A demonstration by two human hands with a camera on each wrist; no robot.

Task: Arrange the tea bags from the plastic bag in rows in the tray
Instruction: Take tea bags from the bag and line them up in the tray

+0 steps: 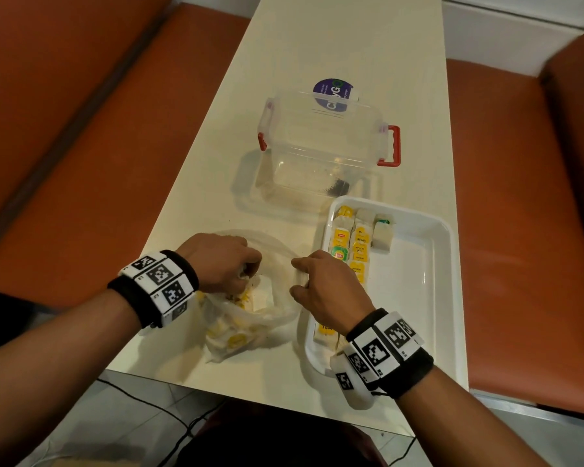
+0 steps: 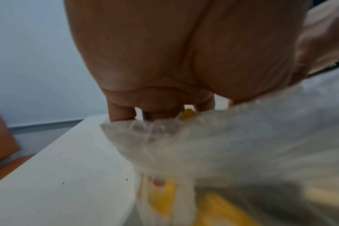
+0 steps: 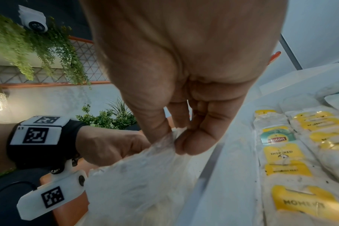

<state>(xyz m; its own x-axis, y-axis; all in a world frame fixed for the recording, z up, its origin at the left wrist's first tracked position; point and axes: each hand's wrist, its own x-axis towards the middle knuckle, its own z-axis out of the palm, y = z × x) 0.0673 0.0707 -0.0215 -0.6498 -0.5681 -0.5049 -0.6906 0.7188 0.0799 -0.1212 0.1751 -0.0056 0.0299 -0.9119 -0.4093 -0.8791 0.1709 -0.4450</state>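
A crumpled clear plastic bag of yellow-tagged tea bags lies near the table's front edge. My left hand curls at the left side of its mouth and grips the scrunched rim. A yellow tag shows between its fingers, and I cannot tell whether it holds a tea bag too. My right hand pinches the rim's right side between thumb and fingers. Just right of it, the white tray holds tea bags in rows along its left side.
A clear plastic box with red handles stands behind the bag and tray, with a round purple sticker beyond it. The narrow white table runs between orange benches. The tray's right half is bare.
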